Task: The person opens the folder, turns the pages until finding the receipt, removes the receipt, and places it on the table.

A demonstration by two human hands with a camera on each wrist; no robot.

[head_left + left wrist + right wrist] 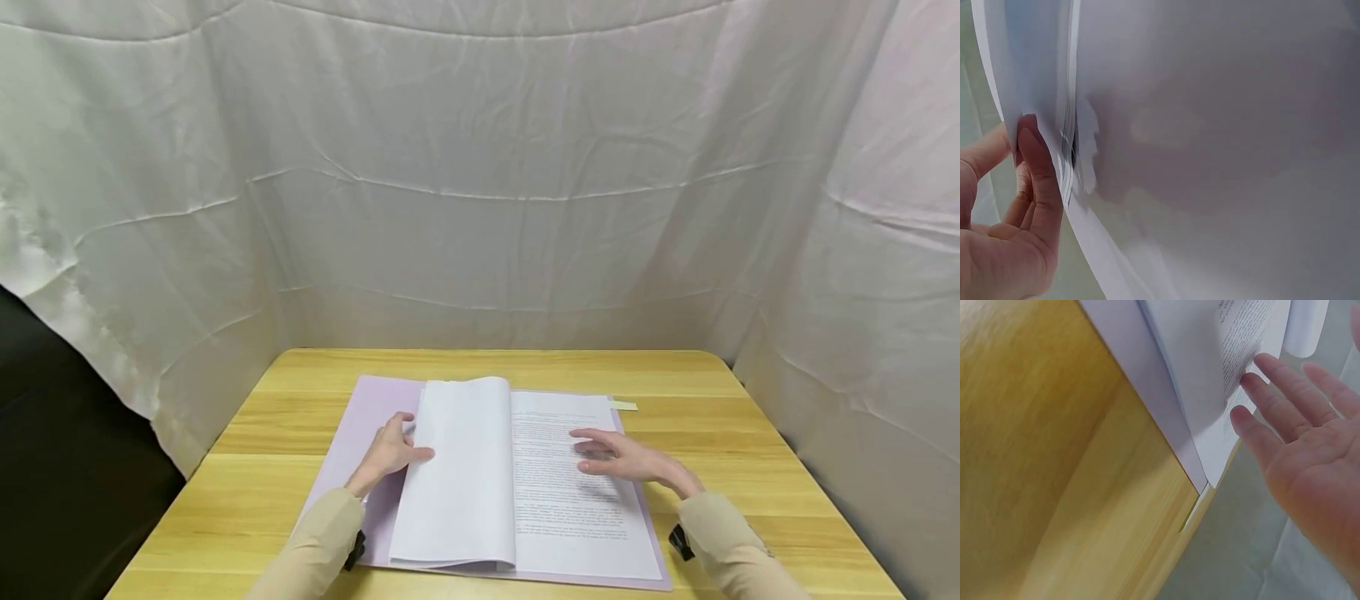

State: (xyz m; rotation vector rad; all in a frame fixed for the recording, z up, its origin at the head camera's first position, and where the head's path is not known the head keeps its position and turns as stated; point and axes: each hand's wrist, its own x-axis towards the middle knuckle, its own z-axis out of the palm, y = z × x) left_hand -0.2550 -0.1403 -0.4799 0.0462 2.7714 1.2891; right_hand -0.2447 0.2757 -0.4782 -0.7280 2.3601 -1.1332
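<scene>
A lilac folder (386, 396) lies spread on the table with a stack of white sheets in it. Several sheets (463, 475) are turned over to the left and bow up at the fold, their blank side showing. My left hand (388, 452) holds the left edge of these sheets, thumb on one face and fingers behind, as the left wrist view shows at the paper's edge (1067, 112). Over the printed page (558, 508) on the right side hovers my right hand (628, 460), fingers spread and relaxed, nothing in it. A pale yellow tab (625, 406) sticks out at the folder's upper right.
The wooden table (750, 467) extends around the folder on both sides. Light grey cloth (480, 250) hangs behind it and along the sides. A dark area (60, 467) shows at the lower left beyond the cloth.
</scene>
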